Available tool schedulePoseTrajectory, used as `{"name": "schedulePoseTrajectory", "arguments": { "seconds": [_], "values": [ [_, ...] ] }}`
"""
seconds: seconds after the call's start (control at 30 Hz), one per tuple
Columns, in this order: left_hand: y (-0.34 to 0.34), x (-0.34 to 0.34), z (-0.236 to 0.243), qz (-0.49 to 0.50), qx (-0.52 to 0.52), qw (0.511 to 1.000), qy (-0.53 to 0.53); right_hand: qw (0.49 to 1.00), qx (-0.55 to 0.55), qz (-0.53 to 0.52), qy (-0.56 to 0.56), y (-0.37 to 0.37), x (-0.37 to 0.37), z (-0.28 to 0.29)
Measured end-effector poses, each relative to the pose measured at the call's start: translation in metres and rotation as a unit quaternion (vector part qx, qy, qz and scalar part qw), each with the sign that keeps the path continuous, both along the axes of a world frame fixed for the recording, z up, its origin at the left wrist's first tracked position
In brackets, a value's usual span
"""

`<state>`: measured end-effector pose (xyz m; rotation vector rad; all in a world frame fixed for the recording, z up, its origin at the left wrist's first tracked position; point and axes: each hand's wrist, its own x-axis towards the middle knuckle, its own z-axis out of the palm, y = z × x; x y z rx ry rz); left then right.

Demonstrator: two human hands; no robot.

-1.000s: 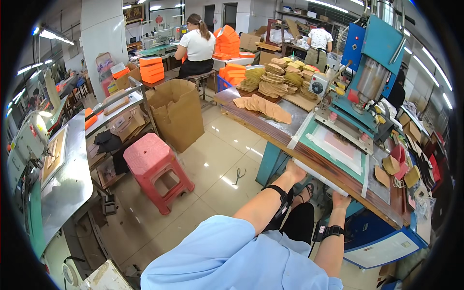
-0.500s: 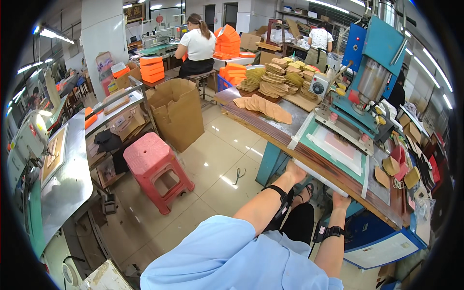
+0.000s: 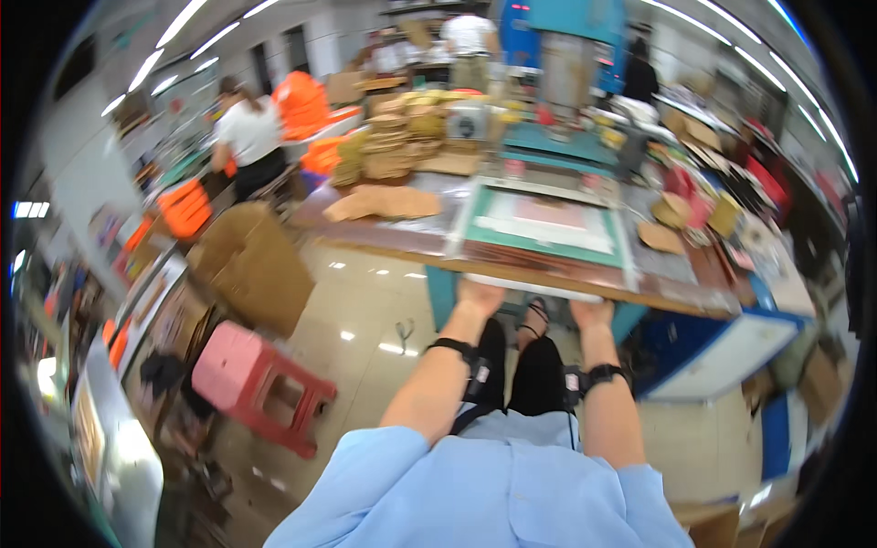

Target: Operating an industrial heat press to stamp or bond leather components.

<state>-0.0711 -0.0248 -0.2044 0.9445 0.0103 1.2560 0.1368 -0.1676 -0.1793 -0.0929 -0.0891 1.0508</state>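
Note:
Both my arms stretch forward to a white bar along the front edge of the worktable. My left hand is at the bar's left end, and my right hand is at its right end. The fingers of both hands are hidden at the table edge, so their grip cannot be seen. Beyond them, a teal press stands over a green board. White sheets and a pink piece lie on this board, partly under the press plate.
Tan cut pieces and stacked pieces lie left of the press. More pieces are on the right. A pink stool and a cardboard box stand at left. A seated person and a standing person are farther back.
My view has swung to the right, so the press and worktable now appear more central and the picture is blurred. Both hands remain at the white bar.

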Motion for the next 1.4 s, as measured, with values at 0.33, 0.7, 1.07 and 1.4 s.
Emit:
{"name": "schedulePoseTrajectory", "arguments": {
  "seconds": [0.33,0.7,1.07,1.4],
  "values": [
    [-0.037,-0.026,0.068,-0.148,-0.335,0.929,-0.057,0.996,-0.044,-0.040,0.061,-0.016,-0.028,0.039],
    [-0.041,-0.021,0.074,-0.142,-0.379,0.912,-0.067,0.998,-0.027,-0.032,0.043,-0.012,-0.018,0.028],
    [-0.038,-0.023,0.070,-0.137,-0.366,0.918,-0.061,0.997,-0.030,-0.045,0.048,-0.018,-0.028,0.039],
    [-0.044,-0.022,0.078,-0.142,-0.368,0.917,-0.051,0.998,-0.042,-0.042,0.037,-0.019,-0.026,0.040]
  ]
}}
